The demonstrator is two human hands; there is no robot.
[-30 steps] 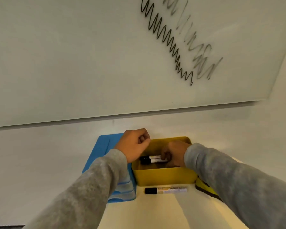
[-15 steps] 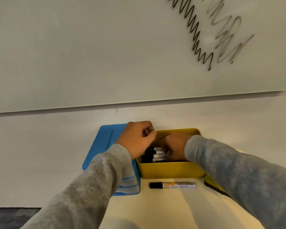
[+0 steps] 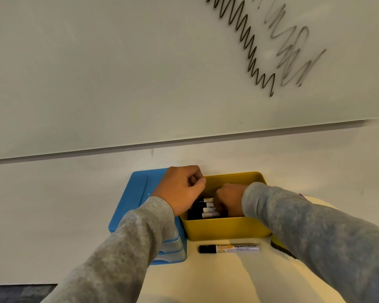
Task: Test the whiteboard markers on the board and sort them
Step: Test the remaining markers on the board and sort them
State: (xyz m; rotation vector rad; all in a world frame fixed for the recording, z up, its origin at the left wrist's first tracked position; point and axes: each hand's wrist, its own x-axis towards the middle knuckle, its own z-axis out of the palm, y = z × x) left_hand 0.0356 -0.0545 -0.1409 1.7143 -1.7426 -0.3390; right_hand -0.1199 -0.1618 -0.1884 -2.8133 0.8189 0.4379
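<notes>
Both hands at the yellow box of whiteboard markers

Head view: the right hand (image 3: 228,199) reaches into the yellow box (image 3: 225,229) among the markers (image 3: 207,209), fingers curled down; whether it grips one I cannot tell. The left hand (image 3: 182,190) is a fist at the box's left edge, over the blue tray (image 3: 131,200). One capped marker (image 3: 229,248) lies on the table (image 3: 217,278) just before the box. Scribbles (image 3: 252,51) mark the whiteboard (image 3: 96,73).

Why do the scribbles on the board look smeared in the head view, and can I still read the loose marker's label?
Head view: the grey scribble is soft and streaked, the black zigzag sharper; whether that is motion blur or faint ink cannot be told. The marker on the table is fairly sharp, its large print legible, the small print not.
</notes>
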